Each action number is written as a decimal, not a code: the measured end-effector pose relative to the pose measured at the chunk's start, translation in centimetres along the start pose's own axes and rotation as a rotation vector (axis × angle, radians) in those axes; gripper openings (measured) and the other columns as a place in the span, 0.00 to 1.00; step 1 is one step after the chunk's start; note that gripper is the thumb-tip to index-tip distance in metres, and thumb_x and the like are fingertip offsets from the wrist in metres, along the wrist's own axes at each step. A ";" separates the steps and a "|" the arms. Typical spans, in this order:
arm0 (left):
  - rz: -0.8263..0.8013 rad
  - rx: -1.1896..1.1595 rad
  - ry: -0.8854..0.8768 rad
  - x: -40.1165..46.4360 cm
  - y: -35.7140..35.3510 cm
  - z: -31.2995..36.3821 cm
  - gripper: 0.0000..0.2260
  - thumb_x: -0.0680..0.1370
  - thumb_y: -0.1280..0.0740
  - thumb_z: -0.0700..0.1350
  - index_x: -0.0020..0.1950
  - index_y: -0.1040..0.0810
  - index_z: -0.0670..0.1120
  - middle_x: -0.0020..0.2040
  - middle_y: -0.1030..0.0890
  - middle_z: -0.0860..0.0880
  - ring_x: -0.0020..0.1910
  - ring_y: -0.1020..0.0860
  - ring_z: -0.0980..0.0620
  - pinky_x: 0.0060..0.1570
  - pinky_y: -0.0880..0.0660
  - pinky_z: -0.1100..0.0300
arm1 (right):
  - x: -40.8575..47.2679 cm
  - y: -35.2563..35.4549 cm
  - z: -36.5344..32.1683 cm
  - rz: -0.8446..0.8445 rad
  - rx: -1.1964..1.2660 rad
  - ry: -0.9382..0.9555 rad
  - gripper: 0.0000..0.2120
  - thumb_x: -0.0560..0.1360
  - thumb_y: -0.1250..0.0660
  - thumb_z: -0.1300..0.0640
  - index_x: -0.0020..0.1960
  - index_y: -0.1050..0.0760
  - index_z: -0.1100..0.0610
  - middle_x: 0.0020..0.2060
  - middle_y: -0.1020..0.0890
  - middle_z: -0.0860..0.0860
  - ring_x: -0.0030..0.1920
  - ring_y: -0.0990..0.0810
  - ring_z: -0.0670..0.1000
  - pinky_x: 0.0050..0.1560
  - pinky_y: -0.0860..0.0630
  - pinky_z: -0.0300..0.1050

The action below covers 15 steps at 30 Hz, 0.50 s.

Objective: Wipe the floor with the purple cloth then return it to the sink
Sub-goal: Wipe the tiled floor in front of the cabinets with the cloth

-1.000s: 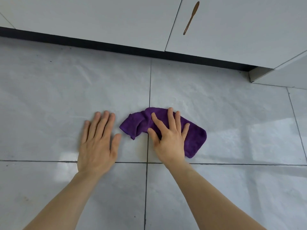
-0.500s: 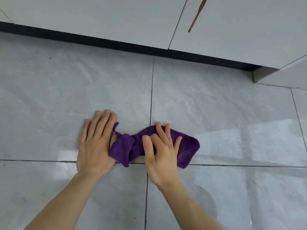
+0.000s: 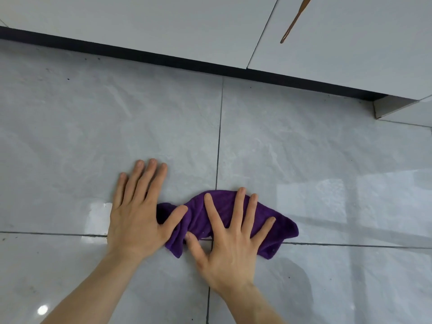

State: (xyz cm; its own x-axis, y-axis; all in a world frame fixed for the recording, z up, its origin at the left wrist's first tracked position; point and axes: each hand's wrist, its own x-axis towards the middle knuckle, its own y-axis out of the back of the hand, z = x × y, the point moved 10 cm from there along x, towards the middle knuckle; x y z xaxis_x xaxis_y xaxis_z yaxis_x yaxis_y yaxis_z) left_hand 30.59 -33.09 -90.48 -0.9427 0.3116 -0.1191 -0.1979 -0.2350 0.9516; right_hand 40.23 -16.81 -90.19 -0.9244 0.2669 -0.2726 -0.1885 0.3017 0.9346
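Observation:
The purple cloth (image 3: 281, 228) lies bunched in a long strip on the grey tiled floor (image 3: 117, 127), across the crossing of two grout lines. My right hand (image 3: 229, 246) presses flat on its middle with fingers spread wide and the thumb at its near edge. Just left of it, my left hand (image 3: 138, 216) rests palm down on the tile, fingers together. Its thumb lies over the cloth's left end. No sink is in view.
White cabinet doors (image 3: 163, 24) run along the far side above a black plinth (image 3: 163, 58). A slim brown handle (image 3: 295, 19) hangs on the right door. A cabinet corner (image 3: 402, 111) juts out at the far right. Glossy tile reflects light near me.
My right hand dragged the cloth toward me and leftward, up against my left hand. Its fingers are now spread wider, and my left thumb now overlaps the cloth's end.

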 end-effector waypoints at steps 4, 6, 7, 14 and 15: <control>-0.021 0.023 0.010 0.1 -0.2 0.0 0.42 0.75 0.44 0.70 0.82 0.45 0.48 0.83 0.43 0.48 0.83 0.49 0.48 0.80 0.49 0.43 | 0.7 0.0 -0.2 -0.017 -0.021 -0.015 0.37 0.74 0.47 0.25 0.79 0.50 0.35 0.82 0.57 0.59 0.80 0.63 0.65 0.69 0.55 0.82; -0.007 0.010 0.020 0.1 0.0 -0.1 0.40 0.76 0.46 0.69 0.82 0.45 0.48 0.83 0.43 0.48 0.83 0.49 0.49 0.80 0.48 0.43 | 1.8 0.3 -0.4 -0.015 -0.024 -0.007 0.37 0.74 0.46 0.26 0.79 0.52 0.35 0.82 0.59 0.59 0.80 0.65 0.65 0.69 0.56 0.82; -0.004 0.006 0.020 0.1 0.0 -0.1 0.40 0.77 0.47 0.69 0.82 0.45 0.47 0.83 0.42 0.48 0.83 0.49 0.49 0.80 0.48 0.43 | 2.7 0.4 -0.6 -0.014 -0.031 -0.001 0.37 0.74 0.46 0.27 0.79 0.54 0.34 0.81 0.60 0.59 0.79 0.66 0.65 0.69 0.57 0.82; 0.004 -0.028 0.026 0.1 0.3 0.1 0.39 0.77 0.48 0.69 0.82 0.46 0.47 0.83 0.42 0.48 0.83 0.49 0.49 0.80 0.48 0.42 | 6.8 1.5 -1.4 0.005 -0.028 0.031 0.39 0.74 0.47 0.27 0.80 0.57 0.36 0.81 0.63 0.59 0.78 0.69 0.65 0.68 0.58 0.82; 0.004 -0.032 0.020 0.1 0.4 0.1 0.39 0.77 0.48 0.69 0.82 0.46 0.47 0.83 0.42 0.48 0.83 0.49 0.49 0.80 0.49 0.42 | 6.6 1.5 -1.4 0.003 -0.024 0.034 0.39 0.74 0.47 0.27 0.80 0.57 0.36 0.81 0.63 0.59 0.78 0.69 0.65 0.68 0.58 0.82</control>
State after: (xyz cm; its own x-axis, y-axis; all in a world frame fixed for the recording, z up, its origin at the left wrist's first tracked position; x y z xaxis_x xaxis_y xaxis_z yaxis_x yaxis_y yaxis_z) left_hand 30.50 -33.01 -90.12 -0.9488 0.2919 -0.1208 -0.2019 -0.2661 0.9426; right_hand 33.41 -15.88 -90.27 -0.9355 0.2368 -0.2623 -0.1932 0.2786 0.9408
